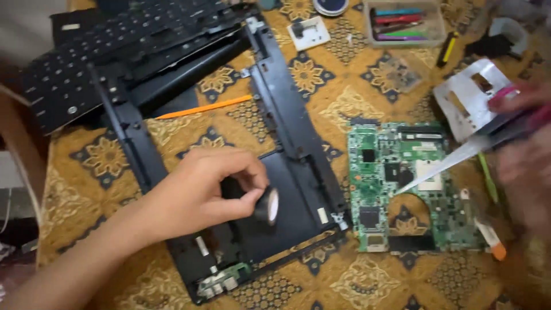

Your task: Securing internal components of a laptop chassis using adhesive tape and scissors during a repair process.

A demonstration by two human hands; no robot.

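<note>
Over the patterned cloth that covers the bench (86, 172), my left hand (201, 192) sits above the black laptop base frame (287, 189). Its thumb and forefinger are closed on a small roll of dark tape (268, 205), with the roll held on edge so its pale inner face turns toward me; the other fingers curl loosely behind. That hold keeps the roll's rim free, which suits finding or peeling the tape end, though I cannot see the end itself.

My right hand (525, 123) is at the far right, blurred. It seems closed around a dark and pink handle with a long pale blade or strip (442, 166) running down-left, its tip over the green circuit board (410, 189). How tightly it grips I cannot tell.

The board lies flat just beside the frame's right rail, component side up, so its parts stay readable and within reach of either hand. The black keyboard (86, 63) is pushed to the upper left, clear of the frame. An orange pry stick (204, 107) lies inside the frame's open window. A clear box of tools (404, 23) stands at the top, well apart. A silver metal bracket (473, 97) rests near the right hand.
</note>
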